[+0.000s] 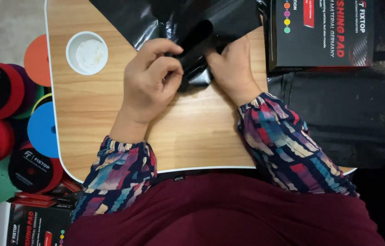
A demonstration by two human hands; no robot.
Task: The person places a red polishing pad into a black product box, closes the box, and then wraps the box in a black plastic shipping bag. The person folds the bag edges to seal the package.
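Left hand [149, 77]: fingers curled, tips pinching the near edge of a black plastic bag [192, 45] at the middle of the tray. Right hand [233, 68]: fingers folded over the same bunched end of the bag from the other side, pressing it together; its fingertips are hidden behind the plastic.

Bag: glossy black film, gathered into a roll between the two hands, the rest spreading loose toward the far edge of the tray.

Tray [110, 118]: wood-grain top with white rim, lying across the person's lap. White cup [87, 53]: round, set in the tray's far left corner, well apart from the hands, with something pale inside.

Sleeves [288, 141]: multicoloured pattern, both forearms resting on the tray.

Box [324, 32]: black carton, right of the tray, on more black film.

Pads [42, 130]: round discs in red, orange, blue and black, piled on the floor left of the tray. Second box [28, 225]: black, near left corner.
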